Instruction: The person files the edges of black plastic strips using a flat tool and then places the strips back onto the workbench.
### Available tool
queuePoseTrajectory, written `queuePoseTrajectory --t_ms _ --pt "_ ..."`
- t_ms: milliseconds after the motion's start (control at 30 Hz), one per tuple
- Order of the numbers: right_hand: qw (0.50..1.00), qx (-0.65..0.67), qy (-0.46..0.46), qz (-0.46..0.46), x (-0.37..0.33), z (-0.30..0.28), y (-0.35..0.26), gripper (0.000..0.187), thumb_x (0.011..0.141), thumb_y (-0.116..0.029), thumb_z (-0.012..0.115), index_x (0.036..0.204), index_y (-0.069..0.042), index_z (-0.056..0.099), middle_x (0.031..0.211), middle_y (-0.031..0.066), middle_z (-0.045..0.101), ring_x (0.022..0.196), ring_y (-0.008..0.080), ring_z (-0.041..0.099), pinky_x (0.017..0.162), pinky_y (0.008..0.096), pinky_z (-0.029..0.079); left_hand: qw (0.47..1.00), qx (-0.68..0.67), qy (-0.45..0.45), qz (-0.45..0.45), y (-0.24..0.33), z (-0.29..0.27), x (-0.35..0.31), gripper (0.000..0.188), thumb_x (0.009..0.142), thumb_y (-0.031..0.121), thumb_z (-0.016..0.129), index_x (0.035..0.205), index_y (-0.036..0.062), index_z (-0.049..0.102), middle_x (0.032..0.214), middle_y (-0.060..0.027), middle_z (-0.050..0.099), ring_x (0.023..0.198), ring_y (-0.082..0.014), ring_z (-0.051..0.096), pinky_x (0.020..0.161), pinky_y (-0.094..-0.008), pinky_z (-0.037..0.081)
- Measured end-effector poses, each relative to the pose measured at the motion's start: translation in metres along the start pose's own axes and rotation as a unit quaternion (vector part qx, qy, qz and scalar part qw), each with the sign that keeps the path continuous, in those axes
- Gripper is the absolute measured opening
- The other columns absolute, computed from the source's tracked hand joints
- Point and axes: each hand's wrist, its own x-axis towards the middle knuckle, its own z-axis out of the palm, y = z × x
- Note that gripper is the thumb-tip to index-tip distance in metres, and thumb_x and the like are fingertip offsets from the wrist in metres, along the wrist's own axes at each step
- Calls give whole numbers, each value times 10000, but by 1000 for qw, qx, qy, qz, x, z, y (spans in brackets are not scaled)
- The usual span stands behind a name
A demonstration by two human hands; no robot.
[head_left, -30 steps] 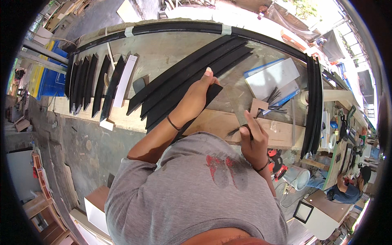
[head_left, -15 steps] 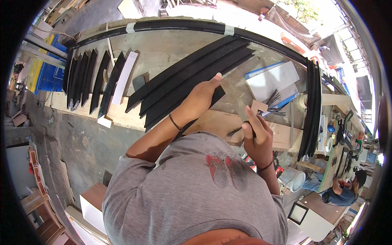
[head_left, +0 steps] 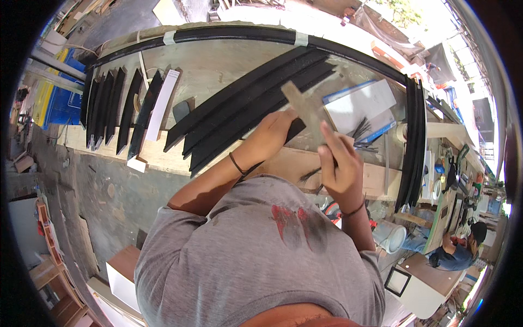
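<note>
Left hand (head_left: 271, 134): palm down, fingers curled over the near end of a bundle of long black curved strips (head_left: 256, 101), pressing it onto the wooden workbench (head_left: 218, 65); the grip reads as closed on the strips.

Right hand (head_left: 339, 163): raised above the bench edge, fingers pinched shut around the lower end of a flat grey-brown stick (head_left: 305, 109), which slants up and to the left over the strips.

Black strips: lying diagonally across the bench, low left to high right, side by side and touching.

Also on the bench: a row of shorter black curved pieces (head_left: 117, 106) at the left, a white slat (head_left: 158, 106) just beside them, a blue-edged white board (head_left: 362, 106) at the right, and a long black band (head_left: 239, 34) along the far rim.

Another person (head_left: 455, 253) sits at lower right, well apart.
</note>
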Motion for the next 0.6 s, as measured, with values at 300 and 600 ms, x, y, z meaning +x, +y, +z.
queuePoseTrajectory --t_ms 300,600 --pt "1000 13 0 -7 -19 -3 4 411 863 -12 582 1274 -17 589 785 155 601 595 261 550 563 349 459 998 -10 -44 -41 -2 -4 3 505 1024 432 341 890 24 606 726 -27 561 677 -115 495 660 -275 388" --pt "998 33 4 59 -27 -7 -1 423 883 -39 577 1306 -33 568 784 170 592 672 259 591 640 346 481 971 -119 -10 -205 10 -3 4 592 1035 466 334 918 -47 605 701 -61 527 701 -140 483 696 -307 423"
